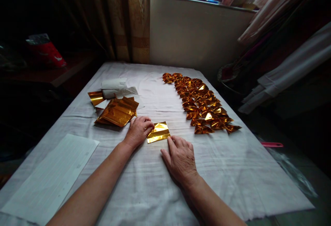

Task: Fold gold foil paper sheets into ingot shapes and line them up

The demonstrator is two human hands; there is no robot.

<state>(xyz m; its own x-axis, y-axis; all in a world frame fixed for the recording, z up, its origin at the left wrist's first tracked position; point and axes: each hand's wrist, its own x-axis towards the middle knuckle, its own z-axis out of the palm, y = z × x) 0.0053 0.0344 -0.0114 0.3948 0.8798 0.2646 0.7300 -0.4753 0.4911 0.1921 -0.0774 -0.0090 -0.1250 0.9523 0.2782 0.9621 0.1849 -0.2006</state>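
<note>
Folding of a gold foil sheet [158,132], by the look of it, near the middle of the cloth-covered table [232,171]. Left hand [139,129] curled loosely, fingertips pinning the sheet's left edge. Right hand [180,157] flat and spread, fingertips pressing at the lower right corner; nothing gripped by either. Loose stack of gold sheets [117,111] toward the left edge, beside a white paper roll [113,83]; rows of folded gold pieces [200,104] along the right edge. Probably a crease being flattened; next, presumably another fold, needing aligned edges and firm pressure.
</note>
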